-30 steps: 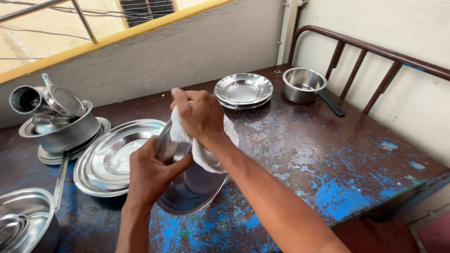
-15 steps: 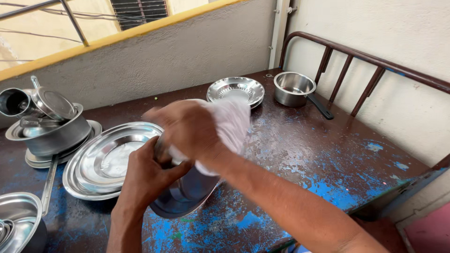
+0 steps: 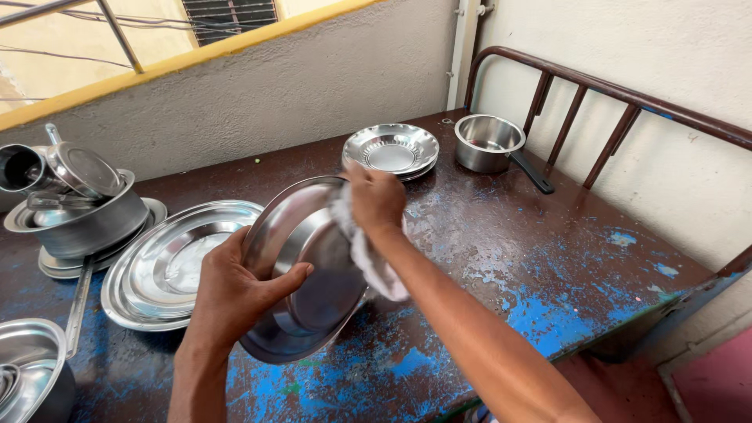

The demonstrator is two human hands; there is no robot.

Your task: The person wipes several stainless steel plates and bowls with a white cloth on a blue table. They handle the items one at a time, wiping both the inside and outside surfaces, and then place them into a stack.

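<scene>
Head view, looking down over a worn dark table (image 3: 548,258) with patches of blue paint. Nearest, at the lower left edge: part of a steel pot (image 3: 31,376), cut off by the frame. Just above it, the left hand (image 3: 235,294), clamped on the rim of a steel plate (image 3: 313,266), thumb across the inner face, fingers hidden behind. Plate tilted up on edge, hollow side facing right, lower rim close to the table; touching or not, cannot tell. Against the plate's right edge, the right hand (image 3: 377,200), fingers closed together on a white cloth (image 3: 368,262), bunched between palm and plate and hanging below the wrist. Forearm running down to the lower right corner.

Behind the plate, to the left: a stack of large steel platters (image 3: 168,262) lying flat, partly hidden by the held plate. Further left: a wide steel basin (image 3: 86,223) on more flat plates, with a lid (image 3: 84,170) leaning inside and a tumbler (image 3: 19,167) on its side at the rim. A long flat handle (image 3: 78,301) lying between basin and pot.

Farther back, near the wall: a small stack of shallow steel dishes (image 3: 392,149). Right of them, well apart from the hands, a small saucepan (image 3: 489,142) with a black handle pointing to the right. Beyond the table's right side, a dark metal rail (image 3: 603,102) against the pale wall.
</scene>
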